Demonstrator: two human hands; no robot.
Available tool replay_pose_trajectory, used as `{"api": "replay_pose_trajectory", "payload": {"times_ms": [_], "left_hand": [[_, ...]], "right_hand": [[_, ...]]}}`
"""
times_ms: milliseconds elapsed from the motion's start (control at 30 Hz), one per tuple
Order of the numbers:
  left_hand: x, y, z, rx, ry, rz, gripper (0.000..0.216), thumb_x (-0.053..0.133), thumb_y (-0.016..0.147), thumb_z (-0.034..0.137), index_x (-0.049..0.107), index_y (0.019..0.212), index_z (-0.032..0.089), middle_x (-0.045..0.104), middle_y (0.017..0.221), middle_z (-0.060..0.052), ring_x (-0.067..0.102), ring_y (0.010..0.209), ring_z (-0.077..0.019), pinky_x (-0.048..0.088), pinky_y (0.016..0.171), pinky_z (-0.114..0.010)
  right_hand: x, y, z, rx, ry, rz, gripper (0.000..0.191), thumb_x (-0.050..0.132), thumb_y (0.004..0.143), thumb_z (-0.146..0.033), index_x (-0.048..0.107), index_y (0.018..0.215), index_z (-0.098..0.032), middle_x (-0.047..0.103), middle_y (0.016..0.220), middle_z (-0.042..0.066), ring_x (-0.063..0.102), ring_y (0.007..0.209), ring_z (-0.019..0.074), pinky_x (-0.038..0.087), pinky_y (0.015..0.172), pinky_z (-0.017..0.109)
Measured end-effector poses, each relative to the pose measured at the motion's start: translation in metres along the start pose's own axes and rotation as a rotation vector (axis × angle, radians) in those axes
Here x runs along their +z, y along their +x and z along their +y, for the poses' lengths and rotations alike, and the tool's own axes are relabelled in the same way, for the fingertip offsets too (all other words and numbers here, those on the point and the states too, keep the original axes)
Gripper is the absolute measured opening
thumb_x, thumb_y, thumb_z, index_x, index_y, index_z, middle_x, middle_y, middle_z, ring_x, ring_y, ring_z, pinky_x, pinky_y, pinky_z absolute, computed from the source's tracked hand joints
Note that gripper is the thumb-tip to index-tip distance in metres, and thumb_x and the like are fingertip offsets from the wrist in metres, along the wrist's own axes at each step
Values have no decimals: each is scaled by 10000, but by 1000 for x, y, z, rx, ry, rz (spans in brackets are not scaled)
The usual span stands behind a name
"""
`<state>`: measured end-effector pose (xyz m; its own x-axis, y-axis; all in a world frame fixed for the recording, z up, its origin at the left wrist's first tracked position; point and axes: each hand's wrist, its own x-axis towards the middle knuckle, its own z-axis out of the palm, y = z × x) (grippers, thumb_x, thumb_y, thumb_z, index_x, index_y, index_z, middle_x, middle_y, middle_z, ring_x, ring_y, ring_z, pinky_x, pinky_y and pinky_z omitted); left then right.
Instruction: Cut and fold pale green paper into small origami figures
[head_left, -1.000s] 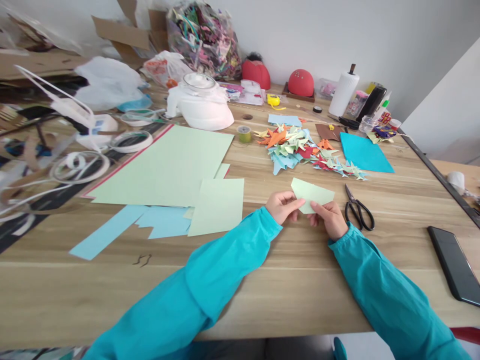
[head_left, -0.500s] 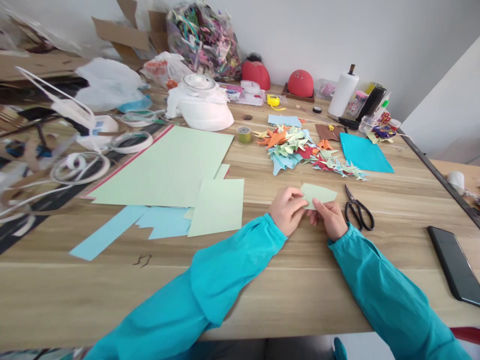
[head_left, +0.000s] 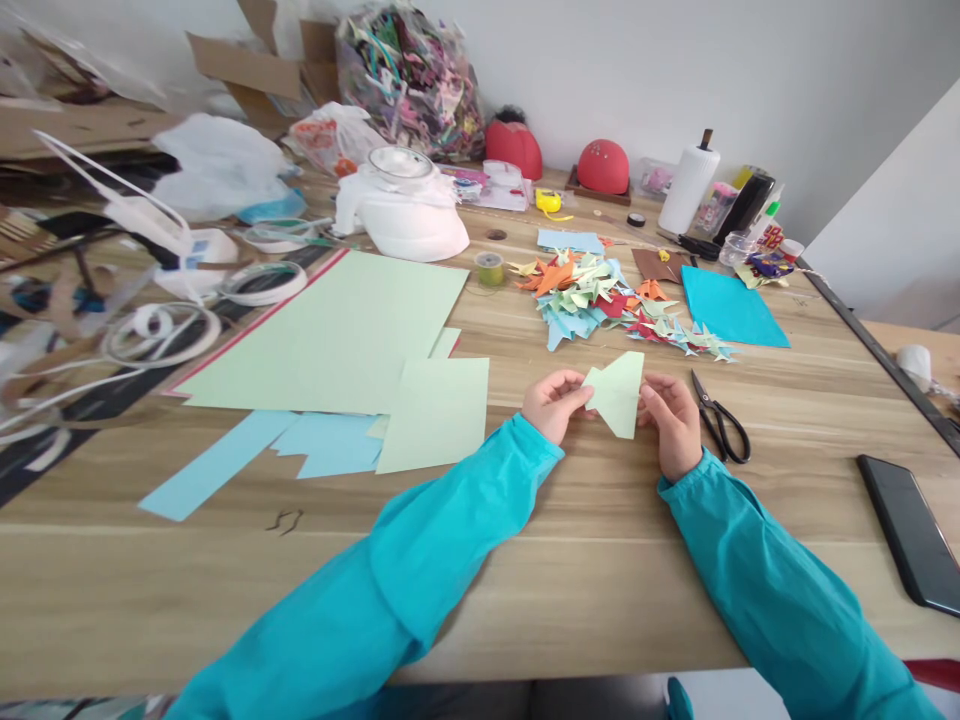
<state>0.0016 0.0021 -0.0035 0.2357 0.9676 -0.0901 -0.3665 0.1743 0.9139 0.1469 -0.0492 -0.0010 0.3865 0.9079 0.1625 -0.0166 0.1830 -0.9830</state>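
A folded piece of pale green paper (head_left: 618, 392), widening to a straight edge on its right side, is held up just above the table. My left hand (head_left: 556, 403) pinches its narrow left end between thumb and fingers. At the wide edge, my right hand (head_left: 671, 420) has its thumb and curled fingertips against the paper; part of these fingers is hidden behind it. Black-handled scissors (head_left: 721, 422) lie right beside my right hand. Beyond both hands is a pile of folded paper shapes (head_left: 592, 295) in orange, green, blue and red.
Left of my hands lie a green square sheet (head_left: 439, 410), a large green sheet (head_left: 337, 330) and blue paper strips (head_left: 217, 465). A phone (head_left: 911, 530) rests at the right. Toward the back are a thread spool (head_left: 489, 268), turquoise paper (head_left: 731, 305) and a white bottle (head_left: 688, 188).
The green paper has been turned and now shows a wide, flared right side. My right hand has shifted from its front face to its right edge; my left hand has moved slightly left.
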Motion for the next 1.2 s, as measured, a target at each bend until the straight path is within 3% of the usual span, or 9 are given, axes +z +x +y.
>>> {"api": "replay_pose_trajectory", "payload": {"times_ms": [133, 367, 500, 600, 800, 1000, 1200], "left_hand": [[0, -2, -1, 10, 63, -12, 312, 768, 481, 322, 655, 699, 129, 615, 564, 16, 553, 510, -115, 473, 490, -246], [-3, 3, -5, 45, 94, 6, 287, 769, 498, 321, 698, 707, 139, 673, 668, -26, 589, 637, -145, 474, 634, -274], [-5, 2, -3, 61, 220, -144, 239, 757, 525, 325, 705, 663, 137, 661, 643, -31, 567, 605, -134, 452, 589, -259], [-5, 1, -2, 107, 316, -203, 231, 757, 529, 311, 712, 667, 132, 659, 649, -38, 555, 597, -126, 442, 573, -249], [-7, 4, -5, 33, 276, -183, 408, 795, 461, 269, 704, 831, 124, 626, 572, 0, 539, 536, -103, 451, 550, -238], [-5, 4, -4, 42, 261, -131, 263, 788, 475, 308, 703, 655, 136, 643, 579, -15, 538, 555, -109, 439, 552, -242], [-5, 3, -1, 56, 268, -172, 203, 786, 472, 308, 699, 576, 158, 598, 503, 18, 475, 498, -85, 384, 503, -229]], "right_hand": [[0, 1, -1, 58, 14, -87, 388, 714, 641, -385, 557, 934, -186, 635, 793, 20, 561, 639, 126, 418, 459, 207], [-3, 0, 2, 46, -102, -257, 307, 778, 563, -342, 600, 757, -184, 621, 661, -9, 551, 567, 121, 463, 520, 250], [-3, 0, 2, 55, -95, -318, 294, 729, 638, -376, 615, 830, -185, 611, 637, -18, 541, 565, 106, 423, 518, 230], [-4, 1, 3, 74, -139, -374, 286, 732, 625, -402, 630, 759, -171, 578, 570, -25, 502, 506, 95, 376, 468, 221], [-5, 3, 7, 135, -86, -284, 292, 748, 594, -419, 617, 686, -175, 619, 597, -6, 524, 512, 108, 393, 474, 228], [-4, 1, 3, 102, -140, -297, 291, 710, 635, -441, 619, 627, -164, 559, 530, -21, 439, 463, 82, 316, 429, 211], [-5, -1, -2, 68, -225, -272, 328, 691, 646, -461, 614, 549, -158, 487, 471, -33, 377, 451, 76, 283, 418, 218]]}}
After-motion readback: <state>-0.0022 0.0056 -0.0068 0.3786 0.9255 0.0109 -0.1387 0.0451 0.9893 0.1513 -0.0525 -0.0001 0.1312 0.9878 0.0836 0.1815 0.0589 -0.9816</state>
